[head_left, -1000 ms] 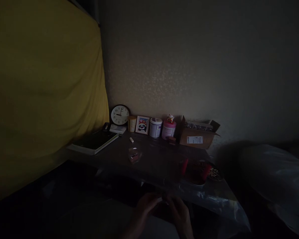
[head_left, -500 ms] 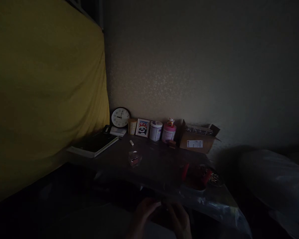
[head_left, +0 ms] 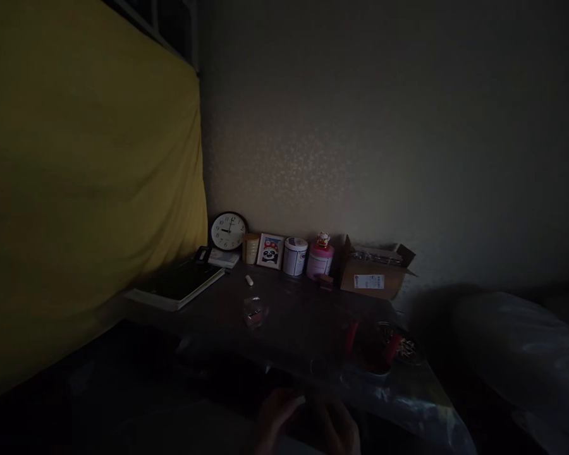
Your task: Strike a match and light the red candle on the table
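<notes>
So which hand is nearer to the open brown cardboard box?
Right. The right hand is below and left of the open brown cardboard box in view; the left hand is also below, but farther left.

From left, a clock (head_left: pixel 229 230), a cup (head_left: pixel 251 249), a framed picture (head_left: pixel 270 251), a tin (head_left: pixel 294 257) and a canister (head_left: pixel 319 261) topped by a figurine (head_left: pixel 323 239) line the back of a table (head_left: pixel 291 309) at center frame, a box (head_left: pixel 384 279) to their right. A book (head_left: pixel 175 284) lies at the table's left; at bottom center, the left hand (head_left: pixel 275 412) and right hand (head_left: pixel 340 426) sit side by side.
</notes>
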{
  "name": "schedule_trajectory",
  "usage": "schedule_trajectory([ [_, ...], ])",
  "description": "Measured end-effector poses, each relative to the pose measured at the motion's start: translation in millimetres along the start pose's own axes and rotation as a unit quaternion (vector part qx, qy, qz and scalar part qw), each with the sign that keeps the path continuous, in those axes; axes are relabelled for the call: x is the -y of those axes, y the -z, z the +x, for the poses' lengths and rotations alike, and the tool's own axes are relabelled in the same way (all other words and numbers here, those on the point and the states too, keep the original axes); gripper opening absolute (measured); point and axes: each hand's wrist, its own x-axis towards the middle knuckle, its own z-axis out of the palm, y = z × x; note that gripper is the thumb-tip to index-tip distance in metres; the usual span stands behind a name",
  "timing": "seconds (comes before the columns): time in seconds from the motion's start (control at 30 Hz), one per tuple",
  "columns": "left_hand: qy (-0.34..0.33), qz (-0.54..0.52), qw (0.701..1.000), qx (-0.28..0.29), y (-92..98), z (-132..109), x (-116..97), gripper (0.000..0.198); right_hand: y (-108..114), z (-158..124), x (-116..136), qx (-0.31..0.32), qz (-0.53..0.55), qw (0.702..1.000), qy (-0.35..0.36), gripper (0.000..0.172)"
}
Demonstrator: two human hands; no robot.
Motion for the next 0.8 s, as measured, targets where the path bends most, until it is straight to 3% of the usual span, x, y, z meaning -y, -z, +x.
schedule_trajectory([
  [0.13,0.018,-0.046,0.998,0.05,-4.2,-2.9,-3.0,0.022,11.9,2.4,0.4,0.003,-0.051,0.999,-0.017,0.034],
  [0.23,0.042,-0.068,0.995,0.056,-8.0,-0.2,-6.4,0.021,21.2,4.6,19.6,-0.021,-0.092,0.996,0.0,0.03],
  [0.37,0.071,-0.081,0.994,0.007,-18.9,3.9,-18.8,0.026,27.0,1.1,62.7,-0.074,-0.157,0.98,0.095,0.022],
  [0.47,0.069,-0.074,0.995,0.004,-32.3,-1.0,-33.7,0.029,26.3,-4.7,82.3,-0.066,-0.199,0.962,0.176,0.02],
  [0.6,0.032,-0.07,0.996,0.055,-44.5,-16.1,-48.1,0.028,27.1,-1.7,64.0,-0.002,-0.253,0.942,0.223,0.024],
  [0.7,0.03,-0.045,0.997,0.056,-43.2,-22.5,-49.5,0.027,34.3,7.3,39.2,-0.074,-0.285,0.94,0.17,0.028],
  [0.8,0.035,-0.017,0.998,0.051,-35.0,-21.1,-44.8,0.025,42.7,12.5,33.2,-0.126,-0.286,0.941,0.132,0.029],
])
